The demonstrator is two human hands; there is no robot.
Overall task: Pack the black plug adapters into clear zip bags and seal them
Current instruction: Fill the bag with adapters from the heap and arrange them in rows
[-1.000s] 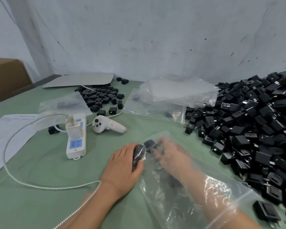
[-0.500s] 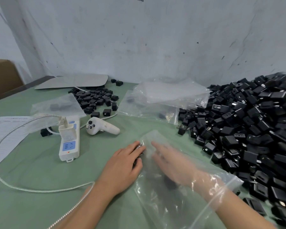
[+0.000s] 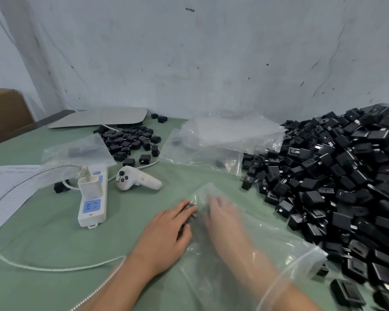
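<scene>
A clear zip bag (image 3: 288,250) lies on the green table, its mouth toward me. My right hand (image 3: 222,218) is inside it up to the wrist, fingers reaching toward the closed far end; the plastic blurs them. My left hand (image 3: 166,232) rests on the bag's left edge from outside, its fingers curled over a few black plug adapters (image 3: 190,208) inside the bag. A big heap of loose black adapters (image 3: 346,176) fills the right side.
A stack of empty clear bags (image 3: 229,133) lies behind, a smaller adapter pile (image 3: 130,140) and a filled bag (image 3: 76,151) at back left. A white power strip (image 3: 92,198), a white controller (image 3: 137,180), a braided cable (image 3: 32,265) and a paper sheet (image 3: 7,187) lie on the left.
My right hand has pushed deeper into the bag, and the adapter it showed is no longer visible at its fingertips. My left hand stays on the bag's left edge. The view has shifted slightly.
</scene>
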